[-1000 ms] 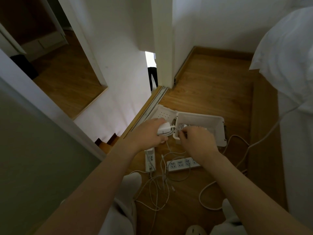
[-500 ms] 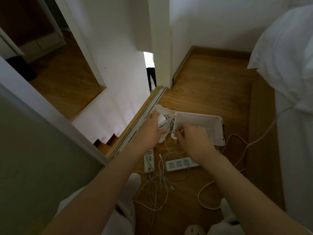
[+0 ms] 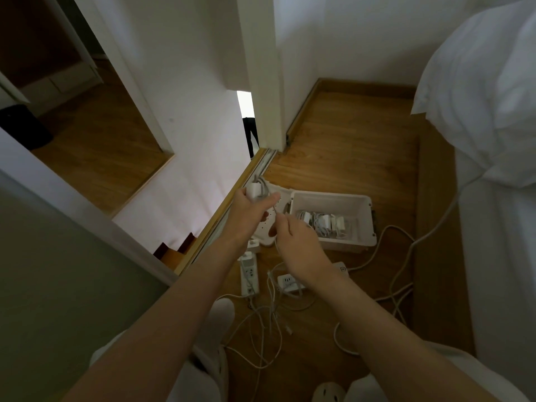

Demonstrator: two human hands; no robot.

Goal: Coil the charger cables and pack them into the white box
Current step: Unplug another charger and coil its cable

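My left hand grips a white charger adapter with cable loops wound on it, held above the box's open lid. My right hand pinches the thin white cable that runs from the adapter down to the floor. The white box stands open on the wooden floor just right of my hands, with several coiled chargers inside. Loose white cables lie tangled on the floor below my hands.
Two white power strips lie on the floor under my arms. A thicker white cord runs right toward the bed with white bedding. A sliding-door track and stair drop lie at left. My slippered feet are below.
My left hand lifted the adapter up and left, away from the box edge. My right hand drew back from the box toward me, pulling the cable; the box's contents are now uncovered.
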